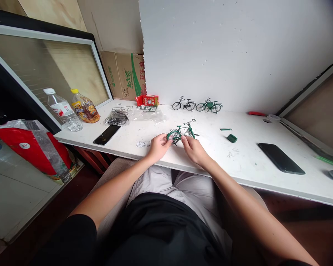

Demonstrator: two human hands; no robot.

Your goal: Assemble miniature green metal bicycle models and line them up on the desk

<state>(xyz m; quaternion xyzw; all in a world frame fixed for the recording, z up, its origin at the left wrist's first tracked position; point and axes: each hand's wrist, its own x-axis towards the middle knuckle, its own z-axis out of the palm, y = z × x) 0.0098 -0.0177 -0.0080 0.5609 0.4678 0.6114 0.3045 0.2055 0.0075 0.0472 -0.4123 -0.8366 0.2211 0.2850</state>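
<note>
A small green model bicycle (180, 132) is held upright just above the front of the white table, its handlebar to the right. My left hand (160, 146) pinches it by the rear wheel. Lower down on the frame's near side, my right hand (193, 148) is closed on it near the pedals, hiding that part. A printed paper slip (142, 144) lies beside my left hand. Off to the right rest a green box-shaped part (231, 138) and a thin green piece (226, 129).
Against the wall stand a black model bicycle (183, 104) and a green one (209, 106). Bagged dark parts (116, 117), two bottles (62, 111) and a phone (107, 134) occupy the left. A black phone-like slab (281, 158) lies right, near the table's front edge (246, 181).
</note>
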